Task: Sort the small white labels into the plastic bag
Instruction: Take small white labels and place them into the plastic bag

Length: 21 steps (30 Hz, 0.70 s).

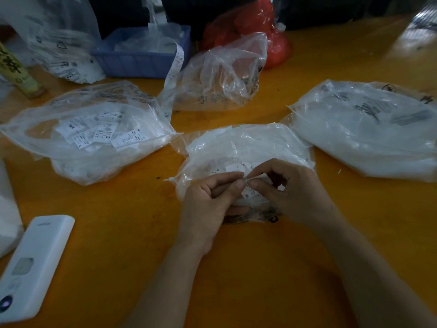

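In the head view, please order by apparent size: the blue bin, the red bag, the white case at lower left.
1. white case, though nearness inflates it
2. blue bin
3. red bag, partly hidden, so unsure

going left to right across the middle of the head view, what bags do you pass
Bag with visible size labels → bag under the hands, where left hand and right hand pinch a small white label → full bag.

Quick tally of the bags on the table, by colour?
Clear plastic bags: 5 (centre bag, left bag, right bag, middle rear bag, far-left rear bag)
Red plastic bag: 1
Total: 6
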Each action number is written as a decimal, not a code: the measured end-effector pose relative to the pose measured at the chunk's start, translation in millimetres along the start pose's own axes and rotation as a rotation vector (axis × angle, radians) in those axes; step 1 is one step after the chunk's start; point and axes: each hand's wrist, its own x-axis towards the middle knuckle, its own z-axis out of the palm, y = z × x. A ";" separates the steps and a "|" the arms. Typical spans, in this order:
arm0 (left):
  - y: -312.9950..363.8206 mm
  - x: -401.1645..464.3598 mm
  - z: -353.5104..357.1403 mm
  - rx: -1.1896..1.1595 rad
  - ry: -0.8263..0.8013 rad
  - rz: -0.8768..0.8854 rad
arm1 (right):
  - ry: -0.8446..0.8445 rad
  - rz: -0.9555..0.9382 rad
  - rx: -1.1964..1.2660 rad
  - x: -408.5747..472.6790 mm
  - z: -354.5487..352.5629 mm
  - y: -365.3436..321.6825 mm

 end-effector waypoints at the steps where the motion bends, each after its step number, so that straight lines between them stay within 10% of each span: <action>1: -0.1 0.0 0.7 -0.011 0.011 -0.002 | 0.013 0.026 0.050 -0.1 1.6 0.6; 21: -4.1 5.0 -4.3 -0.064 0.028 -0.041 | 0.150 0.118 0.284 -3.2 18.6 -1.6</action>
